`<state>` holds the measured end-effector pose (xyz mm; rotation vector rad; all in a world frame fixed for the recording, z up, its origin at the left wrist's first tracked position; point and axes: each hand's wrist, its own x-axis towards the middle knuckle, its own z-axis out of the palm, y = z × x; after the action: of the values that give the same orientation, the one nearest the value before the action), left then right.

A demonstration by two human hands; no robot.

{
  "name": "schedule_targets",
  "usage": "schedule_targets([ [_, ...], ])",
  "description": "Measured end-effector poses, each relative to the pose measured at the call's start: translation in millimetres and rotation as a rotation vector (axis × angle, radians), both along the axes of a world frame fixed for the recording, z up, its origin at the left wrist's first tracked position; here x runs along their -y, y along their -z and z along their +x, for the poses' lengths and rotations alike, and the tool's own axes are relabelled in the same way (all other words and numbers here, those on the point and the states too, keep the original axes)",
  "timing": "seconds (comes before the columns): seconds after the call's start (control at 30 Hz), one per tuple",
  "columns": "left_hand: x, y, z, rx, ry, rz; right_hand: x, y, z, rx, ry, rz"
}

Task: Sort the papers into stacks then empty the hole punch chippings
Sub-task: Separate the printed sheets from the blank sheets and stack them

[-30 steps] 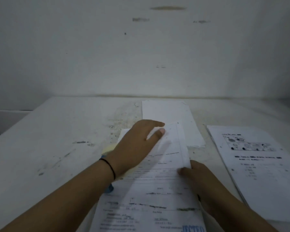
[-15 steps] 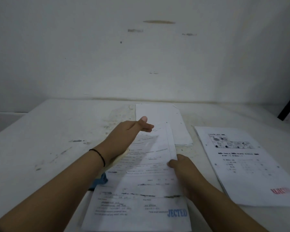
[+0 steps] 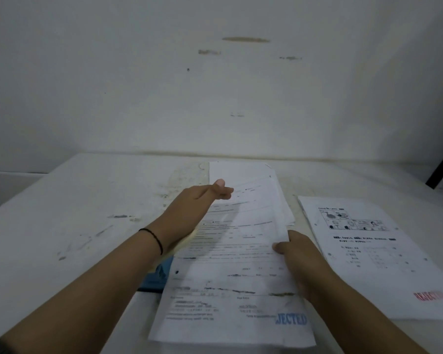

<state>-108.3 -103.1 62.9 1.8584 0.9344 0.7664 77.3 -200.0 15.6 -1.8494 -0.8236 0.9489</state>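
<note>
My left hand has lifted further off the white printed sheet, fingers now straight and holding nothing; my right hand pinches its right edge. A second printed stack lies just right on the white table.

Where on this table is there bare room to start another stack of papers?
The widest bare patch is the table left of the left hand, out to its edge. A thinner strip runs along the wall behind the far stack. It is crowded between the held sheet and the right stack.
</note>
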Motion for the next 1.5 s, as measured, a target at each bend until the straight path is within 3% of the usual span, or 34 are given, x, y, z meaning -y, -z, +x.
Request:
schedule_targets([
  [0.13,-1,-3,-1,0.037,-0.096,0.050,7,-11,27,0.003,0.033,0.069],
  [0.3,-10,-25,3,-0.094,-0.255,0.053,16,-40,64,-0.098,0.043,0.256],
  [0.4,-6,-38,14,-0.087,-0.199,0.016,19,-55,79,-0.102,0.033,0.380],
  [0.6,17,-50,51,0.151,-0.049,-0.032,22,-67,103,-0.101,-0.014,0.552],
  [0.93,42,-3,83,0.202,-0.271,0.087,30,-48,127,-0.071,-0.042,0.578],
  [1.03,55,16,90,0.298,-0.292,0.059,34,-36,123,-0.060,-0.082,0.591],
  [1.23,60,14,95,0.373,-0.318,0.037,34,-41,118,0.130,-0.078,0.599],
  [1.5,51,-26,123,0.252,-0.114,0.000,46,-88,172,0.153,0.143,0.571],
])
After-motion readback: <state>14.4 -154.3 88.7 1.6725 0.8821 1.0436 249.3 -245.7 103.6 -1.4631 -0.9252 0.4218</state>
